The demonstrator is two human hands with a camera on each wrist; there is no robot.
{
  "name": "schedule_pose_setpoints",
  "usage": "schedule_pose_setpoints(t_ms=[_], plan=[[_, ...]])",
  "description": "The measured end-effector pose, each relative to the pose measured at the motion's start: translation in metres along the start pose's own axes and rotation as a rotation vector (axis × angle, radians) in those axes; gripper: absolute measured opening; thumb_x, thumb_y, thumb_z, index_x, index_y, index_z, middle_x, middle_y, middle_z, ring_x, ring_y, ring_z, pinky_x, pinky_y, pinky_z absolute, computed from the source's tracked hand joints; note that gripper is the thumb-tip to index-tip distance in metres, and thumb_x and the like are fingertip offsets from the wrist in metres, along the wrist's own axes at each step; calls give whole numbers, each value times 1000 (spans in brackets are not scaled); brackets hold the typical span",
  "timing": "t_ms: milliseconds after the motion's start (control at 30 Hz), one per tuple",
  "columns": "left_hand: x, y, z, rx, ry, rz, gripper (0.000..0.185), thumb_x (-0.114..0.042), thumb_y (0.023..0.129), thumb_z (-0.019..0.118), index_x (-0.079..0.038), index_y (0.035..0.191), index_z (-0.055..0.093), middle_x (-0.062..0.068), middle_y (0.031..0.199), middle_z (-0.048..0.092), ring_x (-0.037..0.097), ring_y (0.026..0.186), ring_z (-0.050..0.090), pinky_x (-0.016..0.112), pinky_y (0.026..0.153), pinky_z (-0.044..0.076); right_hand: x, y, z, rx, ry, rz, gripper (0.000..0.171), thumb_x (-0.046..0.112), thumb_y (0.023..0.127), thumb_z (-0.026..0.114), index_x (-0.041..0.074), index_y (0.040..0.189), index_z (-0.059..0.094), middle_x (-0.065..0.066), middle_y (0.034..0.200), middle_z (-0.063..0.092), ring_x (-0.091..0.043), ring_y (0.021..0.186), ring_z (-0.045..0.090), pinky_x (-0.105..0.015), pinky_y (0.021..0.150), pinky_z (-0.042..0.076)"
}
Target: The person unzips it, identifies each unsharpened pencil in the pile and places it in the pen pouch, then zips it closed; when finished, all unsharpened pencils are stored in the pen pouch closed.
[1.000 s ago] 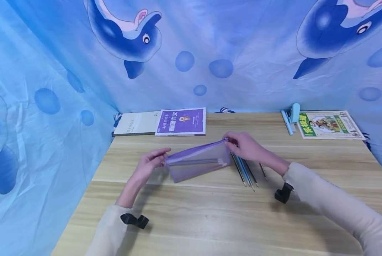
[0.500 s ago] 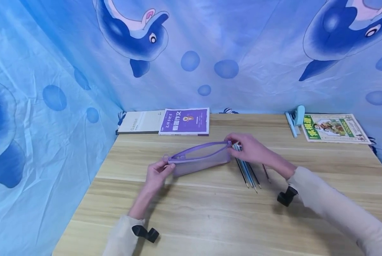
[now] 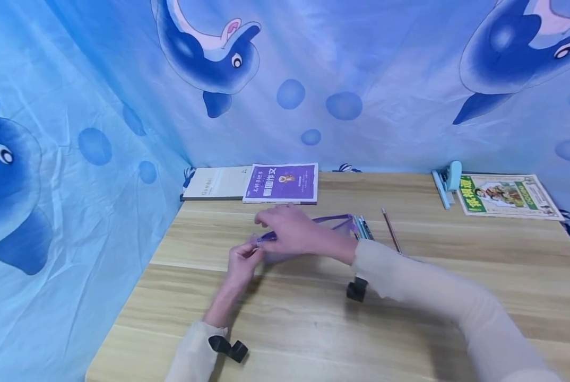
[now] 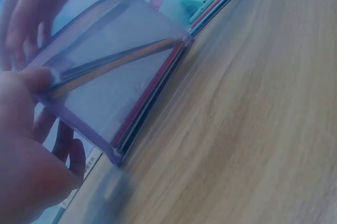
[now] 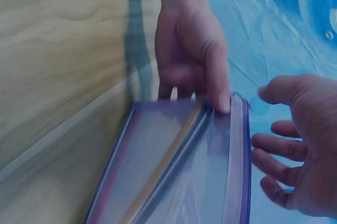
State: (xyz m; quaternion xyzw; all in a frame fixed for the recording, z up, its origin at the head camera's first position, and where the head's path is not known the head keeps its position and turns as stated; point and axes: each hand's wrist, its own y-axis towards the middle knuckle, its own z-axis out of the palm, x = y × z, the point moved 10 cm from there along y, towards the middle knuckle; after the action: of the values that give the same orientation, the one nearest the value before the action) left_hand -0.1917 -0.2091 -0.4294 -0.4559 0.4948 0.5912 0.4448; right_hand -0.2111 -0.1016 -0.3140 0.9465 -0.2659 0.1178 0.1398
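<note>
A see-through purple zip pencil case point(image 4: 118, 105) is upright on its lower edge with its zipped top open. Inside it are several pencils point(image 4: 113, 68), some slanting across. My left hand point(image 3: 241, 265) pinches the case's left end, thumb on the near face, as the right wrist view shows. Over the same end hovers my right hand point(image 3: 292, 231), its fingers spread beside the zip edge and holding nothing in the right wrist view. In the head view it hides much of the case. Several pencils point(image 3: 363, 228) lie past the case's right end, partly behind my right sleeve.
One reddish pencil point(image 3: 391, 231) lies apart on the wooden table point(image 3: 313, 329). At the back left are a pale notebook point(image 3: 220, 182) and a purple book point(image 3: 285, 183). Back right hold a light-blue stapler point(image 3: 453, 176) and a green-and-white booklet point(image 3: 509, 196). A blue dolphin-print cloth point(image 3: 361, 69) hangs behind.
My right hand has let go of the case's right end and moved left along it to the left end. The zip opening has spread apart. My left hand has kept its hold.
</note>
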Motion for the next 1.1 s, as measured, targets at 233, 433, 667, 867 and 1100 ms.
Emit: schedule_pose_setpoints(t_ms=[233, 433, 667, 867, 1100], plan=[[-1, 0, 2, 17, 19, 39, 39, 18, 82, 61, -15, 91, 79, -2, 94, 74, 9, 90, 65, 21, 79, 54, 14, 26, 20, 99, -96, 33, 38, 32, 87, 76, 11, 118, 68, 6, 83, 66, -12, 73, 54, -34, 79, 45], [-2, 2, 0, 22, 38, 58, 51, 15, 83, 64, -34, 86, 78, -9, 90, 72, 8, 83, 64, 18, 74, 53, 18, 27, 11, 23, -65, -23, 31, 23, 86, 74, 10, 113, 71, 6, 80, 64, -11, 73, 54, -32, 76, 47], [-5, 6, 2, 42, -7, 59, 35, 12, 86, 67, -16, 105, 76, -2, 102, 73, 14, 94, 67, 25, 85, 55, 8, 17, 1, -23, 76, -81, 17, 6, 80, 69, 4, 96, 72, 0, 78, 66, -12, 64, 54, -27, 65, 49], [-12, 7, 4, 32, 19, 108, 24, 11, 86, 67, 16, 110, 65, 6, 104, 72, 17, 94, 68, 29, 86, 56, -1, 10, 3, 25, 49, -59, 18, 17, 85, 73, 6, 99, 74, -2, 86, 66, -14, 77, 56, -30, 79, 49], [-9, 8, -11, -82, 90, 83, 22, 9, 86, 69, 16, 107, 65, 13, 103, 71, 13, 92, 67, 25, 84, 56, -33, -11, -4, 15, 16, 51, 23, 21, 86, 72, 11, 106, 75, -4, 105, 65, -24, 93, 57, -38, 84, 49]])
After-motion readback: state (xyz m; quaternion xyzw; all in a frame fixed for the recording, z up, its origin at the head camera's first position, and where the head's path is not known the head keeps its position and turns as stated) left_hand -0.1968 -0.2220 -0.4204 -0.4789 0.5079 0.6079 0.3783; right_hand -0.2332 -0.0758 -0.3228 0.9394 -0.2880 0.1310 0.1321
